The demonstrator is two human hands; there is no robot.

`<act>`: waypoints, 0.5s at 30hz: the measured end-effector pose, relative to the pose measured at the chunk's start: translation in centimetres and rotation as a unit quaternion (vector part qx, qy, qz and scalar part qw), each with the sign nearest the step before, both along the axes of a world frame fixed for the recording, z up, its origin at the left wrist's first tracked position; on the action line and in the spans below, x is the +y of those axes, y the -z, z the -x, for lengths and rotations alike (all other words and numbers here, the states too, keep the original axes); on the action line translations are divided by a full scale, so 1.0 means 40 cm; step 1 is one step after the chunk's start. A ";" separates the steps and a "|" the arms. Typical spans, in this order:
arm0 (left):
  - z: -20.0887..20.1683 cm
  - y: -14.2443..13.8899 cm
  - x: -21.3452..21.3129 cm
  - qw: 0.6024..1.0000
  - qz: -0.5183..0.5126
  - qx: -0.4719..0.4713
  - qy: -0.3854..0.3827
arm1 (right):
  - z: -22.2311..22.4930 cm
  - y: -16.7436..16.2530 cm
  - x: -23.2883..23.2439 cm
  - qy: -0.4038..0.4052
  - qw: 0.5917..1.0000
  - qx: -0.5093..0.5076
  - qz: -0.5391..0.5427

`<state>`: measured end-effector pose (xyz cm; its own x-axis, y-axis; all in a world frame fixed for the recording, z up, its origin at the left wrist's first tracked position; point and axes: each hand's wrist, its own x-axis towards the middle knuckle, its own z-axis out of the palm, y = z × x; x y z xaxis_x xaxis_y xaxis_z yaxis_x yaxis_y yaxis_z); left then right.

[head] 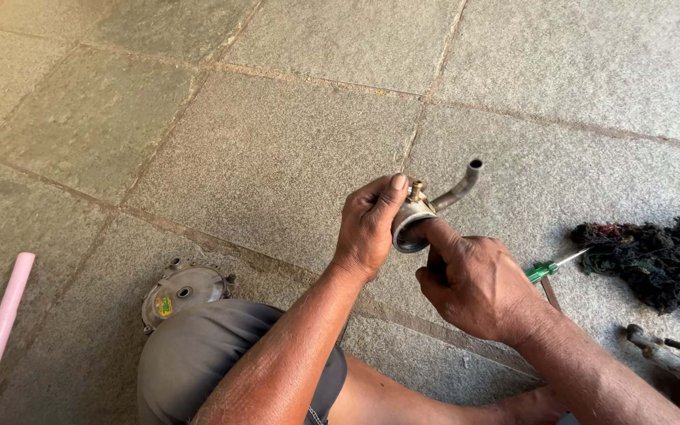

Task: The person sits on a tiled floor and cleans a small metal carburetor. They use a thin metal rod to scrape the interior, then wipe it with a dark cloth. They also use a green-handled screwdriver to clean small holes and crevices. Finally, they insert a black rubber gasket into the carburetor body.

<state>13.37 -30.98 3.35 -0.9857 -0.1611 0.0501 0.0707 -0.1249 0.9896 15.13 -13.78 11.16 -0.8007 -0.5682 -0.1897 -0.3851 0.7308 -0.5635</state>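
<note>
I held the small metal carburettor body (415,216) above the stone floor (277,149), left hand (367,228) clamped around it to steady it while my right hand (478,287) pushed a finger into its mouth.

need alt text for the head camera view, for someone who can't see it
A person seated on a stone-tile floor holds a small metal fitting with a bent pipe in the left hand, the right hand pressing a finger into its round opening. A green-handled screwdriver and dark rag lie to the right.
</note>
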 end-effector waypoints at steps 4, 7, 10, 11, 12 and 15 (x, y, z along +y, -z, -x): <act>0.002 -0.005 0.004 0.999 -0.042 -0.009 0.006 | -0.004 0.010 -0.001 0.019 1.000 -0.013 0.020; 0.001 -0.006 0.000 0.998 -0.063 0.005 0.005 | -0.008 0.023 -0.008 0.021 0.995 -0.015 0.097; 0.002 0.000 -0.004 0.996 -0.085 0.009 0.005 | -0.010 0.028 -0.013 0.035 0.990 -0.013 0.138; 0.002 0.004 -0.003 0.996 -0.081 0.020 0.002 | -0.009 0.027 -0.014 0.044 0.991 -0.019 0.128; 0.003 0.008 -0.003 0.997 -0.077 0.031 -0.003 | -0.009 0.024 -0.014 0.052 0.991 -0.025 0.118; 0.007 0.017 -0.001 0.997 -0.074 0.032 -0.007 | -0.006 0.013 -0.015 0.061 0.993 -0.043 0.091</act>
<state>13.07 -31.02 2.65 -0.9788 -0.1855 0.0873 0.1359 -0.2684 0.9537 15.37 -14.37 10.63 -0.8504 -0.4998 -0.1642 -0.2447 0.6521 -0.7176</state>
